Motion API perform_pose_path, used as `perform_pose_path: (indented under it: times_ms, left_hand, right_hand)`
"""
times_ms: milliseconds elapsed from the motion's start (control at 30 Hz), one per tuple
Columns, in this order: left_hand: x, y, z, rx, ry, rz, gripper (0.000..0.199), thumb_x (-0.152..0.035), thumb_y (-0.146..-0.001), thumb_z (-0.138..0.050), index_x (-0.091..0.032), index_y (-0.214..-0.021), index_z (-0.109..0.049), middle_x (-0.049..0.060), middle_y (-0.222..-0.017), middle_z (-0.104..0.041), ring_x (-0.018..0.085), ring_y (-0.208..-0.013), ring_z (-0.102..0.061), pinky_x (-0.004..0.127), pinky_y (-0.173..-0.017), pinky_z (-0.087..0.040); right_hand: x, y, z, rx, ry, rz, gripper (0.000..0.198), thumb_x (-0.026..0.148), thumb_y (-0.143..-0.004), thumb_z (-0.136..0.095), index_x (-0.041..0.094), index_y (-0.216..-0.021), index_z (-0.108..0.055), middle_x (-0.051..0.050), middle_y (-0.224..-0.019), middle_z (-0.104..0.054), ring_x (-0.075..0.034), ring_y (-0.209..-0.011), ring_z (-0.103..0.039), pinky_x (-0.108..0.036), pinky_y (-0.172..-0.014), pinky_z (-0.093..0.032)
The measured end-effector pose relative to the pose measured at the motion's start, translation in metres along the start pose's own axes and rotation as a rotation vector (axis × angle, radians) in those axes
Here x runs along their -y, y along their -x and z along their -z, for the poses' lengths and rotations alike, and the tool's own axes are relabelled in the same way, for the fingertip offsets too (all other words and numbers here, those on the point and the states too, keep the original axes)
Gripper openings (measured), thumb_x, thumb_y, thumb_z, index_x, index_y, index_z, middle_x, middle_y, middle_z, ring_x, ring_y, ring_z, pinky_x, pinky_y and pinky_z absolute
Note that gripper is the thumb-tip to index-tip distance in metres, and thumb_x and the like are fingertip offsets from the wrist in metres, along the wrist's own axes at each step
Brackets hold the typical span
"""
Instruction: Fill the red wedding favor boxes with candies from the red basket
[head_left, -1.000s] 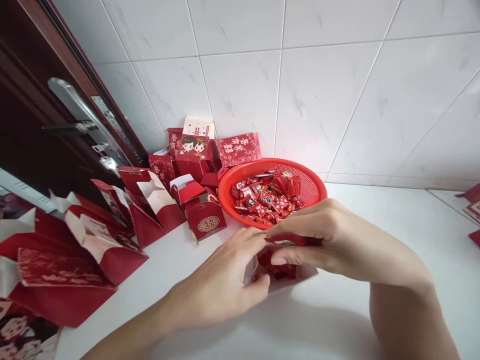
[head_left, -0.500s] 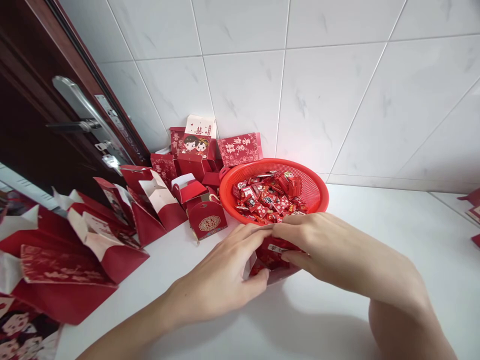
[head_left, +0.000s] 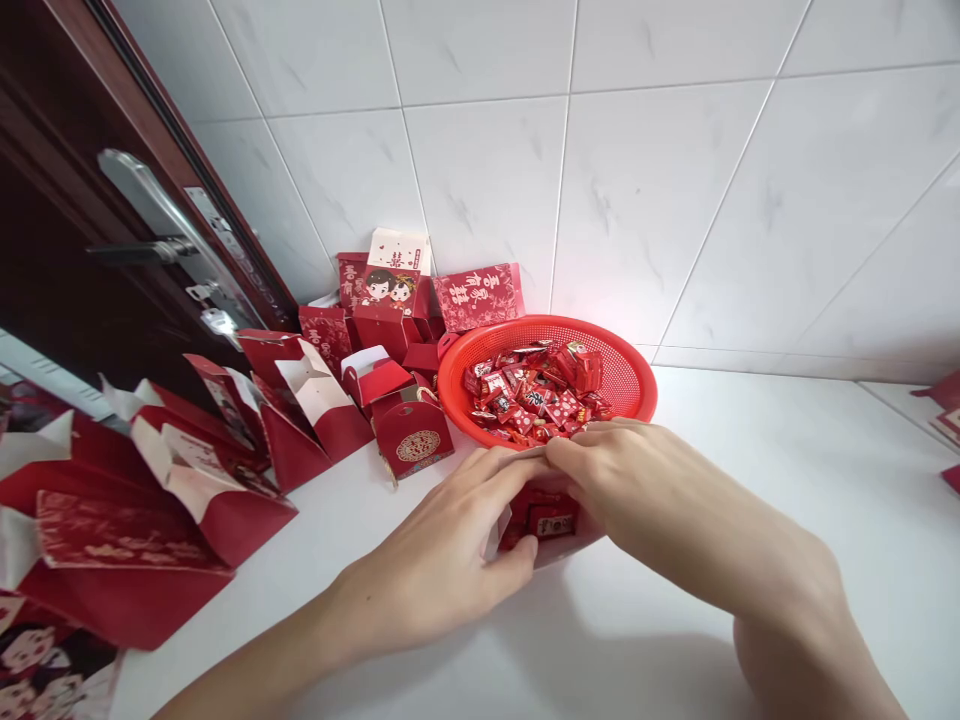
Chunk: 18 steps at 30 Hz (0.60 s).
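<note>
Between my two hands is a small gift box with its top open and red-wrapped candies inside. My left hand grips its left side, thumb on the near edge and fingers over the far edge. My right hand is closed over the right and far edge of the box, and its fingertips are partly hidden. Just beyond the box is a red plastic basket with many wrapped candies in it.
Several open red gift boxes line the left side. A closed box with a rope handle sits left of the basket, with more boxes behind. A tiled wall bounds the white surface; a door handle is at left.
My right hand has shifted slightly, and its thumb no longer shows inside the box. More of the candy inside is visible. My left hand keeps its grip.
</note>
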<state>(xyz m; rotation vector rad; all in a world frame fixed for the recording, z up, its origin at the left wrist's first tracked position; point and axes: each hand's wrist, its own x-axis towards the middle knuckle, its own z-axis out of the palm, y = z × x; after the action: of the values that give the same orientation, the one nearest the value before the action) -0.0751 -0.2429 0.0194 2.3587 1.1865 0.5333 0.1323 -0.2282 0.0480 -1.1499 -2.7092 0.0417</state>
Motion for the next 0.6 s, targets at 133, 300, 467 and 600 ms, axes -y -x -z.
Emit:
perform_pose_path:
  times_ms: [133, 300, 467, 600]
  left_hand:
    - [-0.004, 0.004, 0.001, 0.002, -0.028, -0.022, 0.054, -0.016, -0.089, -0.060, -0.029, -0.141, -0.054, 0.003, -0.142, -0.059, 0.022, -0.128, -0.056, 0.036, -0.108, -0.050]
    - [-0.009, 0.013, 0.006, -0.079, -0.061, -0.089, 0.059, -0.017, -0.089, -0.060, -0.032, -0.145, -0.051, 0.003, -0.145, -0.059, 0.023, -0.133, -0.055, 0.038, -0.113, -0.047]
    - [0.003, 0.005, 0.007, -0.070, -0.005, 0.044, 0.052, -0.028, -0.086, -0.065, -0.028, -0.138, -0.061, 0.005, -0.139, -0.066, 0.028, -0.127, -0.062, 0.042, -0.108, -0.052]
    - [0.009, -0.003, 0.006, 0.006, 0.036, 0.061, 0.052, -0.029, -0.084, -0.066, -0.028, -0.136, -0.063, 0.003, -0.139, -0.066, 0.028, -0.128, -0.062, 0.041, -0.109, -0.051]
  right_hand:
    - [-0.006, 0.006, 0.003, -0.008, -0.049, 0.037, 0.020, 0.003, -0.088, -0.054, 0.018, -0.076, -0.059, 0.000, -0.069, -0.062, -0.011, -0.056, -0.051, -0.025, -0.053, -0.033]
    - [-0.010, 0.022, 0.029, -0.145, -0.184, 0.094, 0.017, 0.020, -0.097, -0.054, 0.021, -0.089, -0.069, -0.002, -0.073, -0.068, -0.014, -0.062, -0.060, -0.025, -0.059, -0.046]
    - [-0.018, 0.038, 0.047, -0.265, -0.275, 0.098, 0.022, 0.035, -0.100, -0.052, 0.025, -0.096, -0.072, -0.003, -0.075, -0.070, -0.016, -0.061, -0.062, -0.028, -0.056, -0.050]
    - [-0.025, 0.042, 0.049, -0.266, -0.271, 0.011, 0.026, 0.044, -0.100, -0.054, 0.027, -0.096, -0.073, -0.004, -0.074, -0.069, -0.017, -0.058, -0.061, -0.031, -0.055, -0.051]
